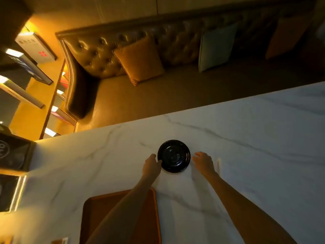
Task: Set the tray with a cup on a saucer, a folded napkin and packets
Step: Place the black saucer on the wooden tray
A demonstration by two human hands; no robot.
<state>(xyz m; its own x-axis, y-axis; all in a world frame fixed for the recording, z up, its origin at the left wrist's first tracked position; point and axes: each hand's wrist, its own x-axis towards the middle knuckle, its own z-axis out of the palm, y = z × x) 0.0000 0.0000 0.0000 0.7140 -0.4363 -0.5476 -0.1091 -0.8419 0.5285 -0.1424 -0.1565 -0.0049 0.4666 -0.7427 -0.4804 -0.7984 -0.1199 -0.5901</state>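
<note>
Glossy round black saucer (174,156) lies flat on the white grey-veined marble tabletop (246,155), lower centre of frame; concentric ridges catch the light, no cup on it. Left hand (151,165) touches the saucer's left rim, fingers curled against the edge. Right hand (203,161) sits just right of the saucer, apart from it, fingers loosely spread. Orange-brown rounded-corner tray (98,217) at bottom, partly under the left forearm. Tufted brown leather sofa (98,55) across the top, smooth orange cushion (139,60) on it.
</note>
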